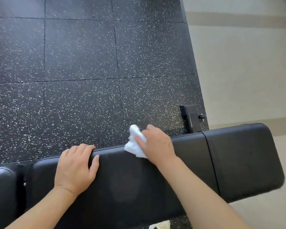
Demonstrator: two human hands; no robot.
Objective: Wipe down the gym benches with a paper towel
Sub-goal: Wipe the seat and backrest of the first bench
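A black padded gym bench (188, 162) is seen running across the lower part of the view, made up of a long middle pad, a shorter pad to the right past a narrow seam, and a rounded pad (3, 187) at the far left. The right hand (155, 142) is placed on the far edge of the middle pad, its fingers curled around a crumpled white paper towel (134, 142), which is pressed against that edge and sticks out to the left of the hand. The left hand (76, 166) is laid on the same pad, well apart from the right one, with nothing held: its fingers are hooked over the far edge and the thumb is spread flat on the top surface. A black metal frame post (191, 118) is visible just behind the bench. Black rubber floor tiles (73, 63) speckled with white are spread beyond the bench, and a pale beige floor (246, 71) is met along their right edge.
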